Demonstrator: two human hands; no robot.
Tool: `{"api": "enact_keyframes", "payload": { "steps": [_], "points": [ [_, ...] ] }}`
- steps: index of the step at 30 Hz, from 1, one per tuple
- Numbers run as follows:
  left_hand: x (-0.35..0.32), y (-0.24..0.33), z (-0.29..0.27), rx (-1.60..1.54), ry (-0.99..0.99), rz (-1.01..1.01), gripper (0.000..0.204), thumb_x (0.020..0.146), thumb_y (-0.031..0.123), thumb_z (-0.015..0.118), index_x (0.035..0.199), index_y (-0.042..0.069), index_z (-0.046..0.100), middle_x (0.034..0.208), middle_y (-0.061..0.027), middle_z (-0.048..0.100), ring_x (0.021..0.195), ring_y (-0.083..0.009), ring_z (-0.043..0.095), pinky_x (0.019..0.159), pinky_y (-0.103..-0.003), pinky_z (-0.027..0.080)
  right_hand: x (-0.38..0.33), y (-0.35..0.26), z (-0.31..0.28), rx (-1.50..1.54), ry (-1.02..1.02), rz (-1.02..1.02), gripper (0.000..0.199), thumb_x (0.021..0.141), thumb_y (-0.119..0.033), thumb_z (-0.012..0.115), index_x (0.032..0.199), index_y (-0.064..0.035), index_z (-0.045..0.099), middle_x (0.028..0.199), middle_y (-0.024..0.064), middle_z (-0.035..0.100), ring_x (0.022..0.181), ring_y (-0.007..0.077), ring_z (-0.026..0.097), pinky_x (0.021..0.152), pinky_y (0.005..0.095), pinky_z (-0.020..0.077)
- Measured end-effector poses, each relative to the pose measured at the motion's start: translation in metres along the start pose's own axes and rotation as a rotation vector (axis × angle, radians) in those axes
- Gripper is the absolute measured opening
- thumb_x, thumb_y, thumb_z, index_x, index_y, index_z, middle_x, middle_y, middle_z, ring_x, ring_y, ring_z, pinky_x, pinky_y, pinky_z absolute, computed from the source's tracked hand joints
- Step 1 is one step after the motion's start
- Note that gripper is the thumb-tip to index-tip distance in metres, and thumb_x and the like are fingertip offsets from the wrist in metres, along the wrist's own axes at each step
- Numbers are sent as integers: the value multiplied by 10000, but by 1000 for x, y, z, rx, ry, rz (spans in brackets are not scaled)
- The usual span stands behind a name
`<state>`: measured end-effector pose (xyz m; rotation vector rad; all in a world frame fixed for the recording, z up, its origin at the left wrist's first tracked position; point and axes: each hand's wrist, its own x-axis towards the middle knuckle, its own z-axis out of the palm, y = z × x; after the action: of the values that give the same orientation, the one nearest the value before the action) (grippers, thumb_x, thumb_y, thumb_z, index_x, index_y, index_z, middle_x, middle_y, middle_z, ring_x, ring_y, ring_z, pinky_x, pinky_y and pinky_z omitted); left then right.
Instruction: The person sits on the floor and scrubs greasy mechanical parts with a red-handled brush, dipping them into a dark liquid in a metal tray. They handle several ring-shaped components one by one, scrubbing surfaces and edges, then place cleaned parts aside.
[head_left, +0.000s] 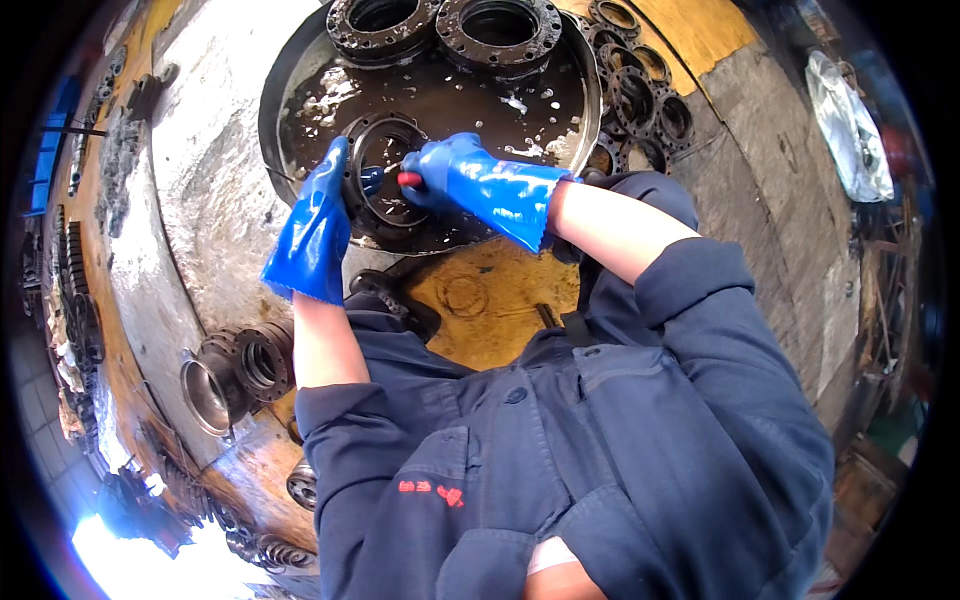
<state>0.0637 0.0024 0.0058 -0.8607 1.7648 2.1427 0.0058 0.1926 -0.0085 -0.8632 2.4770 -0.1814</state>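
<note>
My left hand [312, 230], in a blue rubber glove, grips the left side of a dark metal flange ring [380, 122]. Its blue fingertips show through the ring's opening. The ring stands tilted up in dark, foamy liquid [455, 100] inside a round metal tub [268, 125]. At the ring's right side, my right hand [445, 175], gloved the same way, is closed around a tool with a red end [410, 180]. What kind of tool it is stays hidden by the glove.
Two thick flanged rings, a left one [378, 45] and a right one [500, 60], sit at the tub's far side. Smaller dark rings [632, 95] cluster right of it. A metal housing [213, 390] lies at lower left, and a clear plastic bag [848, 130] at far right.
</note>
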Motion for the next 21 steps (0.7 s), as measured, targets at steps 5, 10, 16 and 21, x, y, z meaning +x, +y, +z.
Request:
{"api": "enact_keyframes", "payload": {
  "steps": [5,10,16,21],
  "points": [
    [5,-16,-5,50,-104,186,589,1037,399,674,1426,-39,604,1191,-171,743,1032,-265,741,931,-381,576,-8,16,-14,-245,123,-126,279,1080,-275,507,1257,-149,682,1084,122,769,1052,311,764,795,471,598],
    [7,-17,2,39,-207,187,512,1019,312,697,1379,-46,633,1182,-171,738,1000,-262,738,906,-372,588,-21,61,19,205,695,-127,333,960,-358,734,1236,-172,746,1165,72,783,1076,293,757,901,381,599],
    [22,-33,-2,-10,-83,112,471,987,349,751,1279,-13,679,1099,-117,743,940,-241,731,870,-395,589,-30,71,-7,652,316,130,334,940,-416,666,1093,-140,775,1011,133,784,953,318,759,882,399,592],
    [27,-36,11,22,-21,104,387,995,357,735,1185,22,706,989,-106,736,847,-231,715,796,-372,586,-9,61,-23,373,64,148,317,933,-438,622,1097,-221,783,1039,75,795,1022,309,765,944,463,580]
  ]
}}
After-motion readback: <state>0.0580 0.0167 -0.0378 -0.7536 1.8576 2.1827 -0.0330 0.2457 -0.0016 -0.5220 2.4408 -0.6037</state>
